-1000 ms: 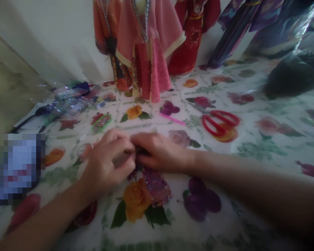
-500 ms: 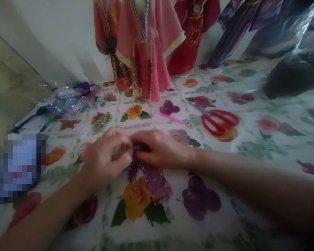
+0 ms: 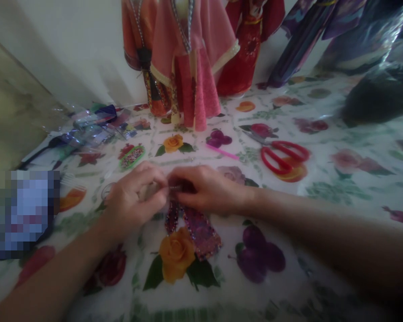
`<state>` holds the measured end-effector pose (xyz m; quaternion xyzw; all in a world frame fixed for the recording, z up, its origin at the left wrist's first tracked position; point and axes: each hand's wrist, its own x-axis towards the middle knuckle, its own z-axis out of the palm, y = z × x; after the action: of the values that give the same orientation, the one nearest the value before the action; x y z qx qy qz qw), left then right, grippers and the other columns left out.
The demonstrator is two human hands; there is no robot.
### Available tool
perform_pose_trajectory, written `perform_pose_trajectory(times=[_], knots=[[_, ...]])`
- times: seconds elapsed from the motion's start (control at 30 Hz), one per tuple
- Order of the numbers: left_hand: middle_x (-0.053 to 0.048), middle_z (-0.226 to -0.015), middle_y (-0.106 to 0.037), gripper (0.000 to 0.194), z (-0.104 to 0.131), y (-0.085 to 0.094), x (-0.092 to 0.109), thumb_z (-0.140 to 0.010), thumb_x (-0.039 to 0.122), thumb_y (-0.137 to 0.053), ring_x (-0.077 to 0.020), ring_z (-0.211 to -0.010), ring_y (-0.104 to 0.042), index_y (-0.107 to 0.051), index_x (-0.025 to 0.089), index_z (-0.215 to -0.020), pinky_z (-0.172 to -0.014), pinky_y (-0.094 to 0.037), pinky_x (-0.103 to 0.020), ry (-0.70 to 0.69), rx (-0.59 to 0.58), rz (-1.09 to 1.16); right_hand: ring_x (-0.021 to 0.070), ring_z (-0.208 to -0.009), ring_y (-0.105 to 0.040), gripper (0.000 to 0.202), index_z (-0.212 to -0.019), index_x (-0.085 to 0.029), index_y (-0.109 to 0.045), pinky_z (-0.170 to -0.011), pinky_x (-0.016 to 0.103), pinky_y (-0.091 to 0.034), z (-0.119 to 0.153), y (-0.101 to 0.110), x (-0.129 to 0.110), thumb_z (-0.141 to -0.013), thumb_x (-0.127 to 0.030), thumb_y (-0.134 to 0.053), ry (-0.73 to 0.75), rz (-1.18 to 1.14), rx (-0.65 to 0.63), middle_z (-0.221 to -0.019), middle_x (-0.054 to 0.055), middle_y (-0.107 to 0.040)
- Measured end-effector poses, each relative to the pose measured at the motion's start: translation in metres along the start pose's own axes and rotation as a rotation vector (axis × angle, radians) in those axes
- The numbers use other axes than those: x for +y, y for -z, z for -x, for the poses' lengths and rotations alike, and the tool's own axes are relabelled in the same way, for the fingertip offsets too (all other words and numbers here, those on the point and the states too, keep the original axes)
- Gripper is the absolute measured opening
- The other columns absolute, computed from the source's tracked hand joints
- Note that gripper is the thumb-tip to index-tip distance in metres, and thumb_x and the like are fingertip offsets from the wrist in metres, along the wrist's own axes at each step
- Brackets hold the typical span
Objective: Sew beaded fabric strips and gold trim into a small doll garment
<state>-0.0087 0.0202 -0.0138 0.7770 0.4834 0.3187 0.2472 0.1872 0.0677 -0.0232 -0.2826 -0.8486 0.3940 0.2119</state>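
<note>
A purple strip of fabric edged with small beads (image 3: 204, 235) hangs down in two tails onto the tablecloth. My right hand (image 3: 204, 188) is closed around its upper end, fingers curled toward the left. Touching or nearly touching those fingertips, my left hand (image 3: 137, 190) makes a pinch with thumb and forefinger. Whatever lies in that pinch is too small or too blurred to tell. The strip's top is hidden by my right fingers. Beyond my left hand lies a green dish of mixed beads (image 3: 132, 157).
Red-handled scissors (image 3: 284, 156) and a pink stick (image 3: 222, 152) lie beyond my right hand. Several dolls or figures in long robes, one in a pink robe (image 3: 201, 89), line the wall. Plastic packets (image 3: 94, 123) are at the back left, a dark plastic bag (image 3: 379, 96) at the right.
My fingertips have shifted slightly, and a little more of the beaded edge shows between the hands. The view has moved by a very small amount.
</note>
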Motion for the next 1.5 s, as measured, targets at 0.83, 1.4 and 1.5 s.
perform_pose_trajectory(times=[0.83, 1.4, 1.5], knots=[[0.0, -0.084, -0.052, 0.011, -0.002, 0.005, -0.007, -0.082, 0.012, -0.057, -0.0182, -0.083, -0.052, -0.056, 0.022, -0.077, -0.074, -0.039, -0.036, -0.021, -0.01, -0.032, 0.0119, -0.074, -0.058, 0.029, -0.101, -0.015, -0.065, -0.066, 0.023, -0.043, -0.001, 0.008, 0.004, -0.077, -0.006, -0.051, -0.032, -0.125, -0.053, -0.087, 0.001, -0.067], [-0.001, -0.085, -0.054, 0.011, -0.003, 0.005, -0.008, -0.081, 0.012, -0.058, -0.0182, -0.082, -0.053, -0.058, 0.022, -0.079, -0.072, -0.042, -0.036, -0.026, -0.014, -0.063, 0.0116, -0.072, -0.059, 0.025, -0.098, -0.01, -0.064, -0.065, 0.024, -0.047, -0.005, 0.01, 0.011, -0.079, -0.004, -0.05, -0.04, -0.289, -0.057, -0.084, 0.004, -0.067], [-0.001, -0.085, -0.053, 0.011, -0.003, 0.005, -0.007, -0.081, 0.012, -0.058, -0.0179, -0.082, -0.053, -0.058, 0.023, -0.08, -0.073, -0.042, -0.036, -0.02, -0.017, -0.072, 0.0117, -0.072, -0.058, 0.023, -0.098, -0.011, -0.064, -0.065, 0.024, -0.047, -0.006, 0.01, 0.01, -0.079, -0.005, -0.051, -0.049, -0.32, -0.064, -0.084, 0.003, -0.066]])
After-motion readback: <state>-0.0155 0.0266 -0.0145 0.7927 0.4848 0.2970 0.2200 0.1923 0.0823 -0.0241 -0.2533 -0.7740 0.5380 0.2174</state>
